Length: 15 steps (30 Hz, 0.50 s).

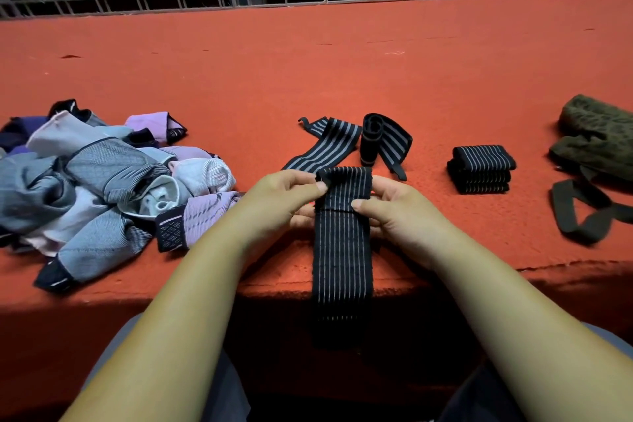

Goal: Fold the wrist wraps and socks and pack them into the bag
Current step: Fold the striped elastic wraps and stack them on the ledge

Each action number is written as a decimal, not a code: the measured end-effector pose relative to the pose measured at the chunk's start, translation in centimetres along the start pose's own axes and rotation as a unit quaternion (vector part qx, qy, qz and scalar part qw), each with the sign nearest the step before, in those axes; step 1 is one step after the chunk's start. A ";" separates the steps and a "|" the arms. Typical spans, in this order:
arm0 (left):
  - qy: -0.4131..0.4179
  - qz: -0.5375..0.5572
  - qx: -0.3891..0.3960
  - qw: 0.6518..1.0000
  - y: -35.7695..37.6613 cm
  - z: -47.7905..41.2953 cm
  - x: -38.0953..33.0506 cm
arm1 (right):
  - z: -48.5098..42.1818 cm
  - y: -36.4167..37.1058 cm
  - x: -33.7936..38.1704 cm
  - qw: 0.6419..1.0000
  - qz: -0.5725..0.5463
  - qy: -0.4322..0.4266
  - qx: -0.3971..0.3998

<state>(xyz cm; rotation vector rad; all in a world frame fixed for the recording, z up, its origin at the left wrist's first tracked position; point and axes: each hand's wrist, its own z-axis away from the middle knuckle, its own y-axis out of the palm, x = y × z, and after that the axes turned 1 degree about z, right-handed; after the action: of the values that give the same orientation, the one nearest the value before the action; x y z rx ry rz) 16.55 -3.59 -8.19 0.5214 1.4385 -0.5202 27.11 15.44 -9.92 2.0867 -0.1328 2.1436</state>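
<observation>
Both hands pinch one black striped wrap (342, 233) at the counter (308, 72) edge: left hand (291, 193) fingers grip its folded top, right hand (394, 207) fingers clamp the side; the rest hangs over the edge. Folded wraps (479, 169) sit to the right, bag (596, 134) far right, sock pile (102, 181) on the left.

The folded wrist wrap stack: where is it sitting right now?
In the head view, the folded wrist wrap stack lies on the red table, right of centre, between the loose wrist wraps and the green bag.
</observation>
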 end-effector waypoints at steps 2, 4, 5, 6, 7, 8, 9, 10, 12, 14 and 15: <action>0.017 0.000 -0.011 1.000 0.1 -0.1 -0.1 | 0.0 0.0 0.0 1.000 0.009 -0.012 -0.003; 0.011 0.019 -0.031 0.999 0.4 0.0 -0.4 | -0.1 -0.1 -0.2 1.000 0.012 -0.016 -0.001; 0.008 0.026 -0.026 0.999 0.6 0.1 -0.5 | -0.1 0.0 -0.3 1.000 0.012 -0.016 0.001; 0.007 0.025 -0.015 1.000 0.8 0.2 -0.6 | -0.1 0.0 -0.3 1.000 0.011 -0.018 0.003; 0.007 0.020 -0.005 1.000 0.8 0.3 -0.5 | -0.2 0.0 -0.4 1.000 0.013 -0.021 0.006; 0.011 0.011 0.002 1.000 0.8 0.3 -0.4 | -0.2 0.1 -0.5 1.000 0.014 -0.022 0.011; 0.021 0.000 0.006 1.000 0.8 0.3 -0.2 | -0.2 0.2 -0.5 1.000 0.014 -0.022 0.015; 0.037 -0.011 0.004 0.999 0.8 0.3 0.0 | -0.1 0.3 -0.4 1.000 0.012 -0.021 0.018; 0.069 -0.021 -0.016 0.997 0.8 0.1 0.3 | 0.0 0.4 -0.3 1.000 0.010 -0.017 0.015; 0.087 -0.021 -0.042 0.995 1.0 -0.1 0.4 | 0.2 0.5 -0.1 0.999 0.038 -0.012 -0.004; 0.089 -0.017 -0.048 0.995 1.1 -0.1 0.4 | 0.3 0.5 -0.1 0.998 0.056 -0.009 -0.016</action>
<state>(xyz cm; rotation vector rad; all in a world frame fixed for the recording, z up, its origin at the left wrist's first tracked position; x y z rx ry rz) 17.21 -2.66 -8.59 0.4759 1.6366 -0.4367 27.31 14.92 -10.03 2.1298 -0.2920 2.1694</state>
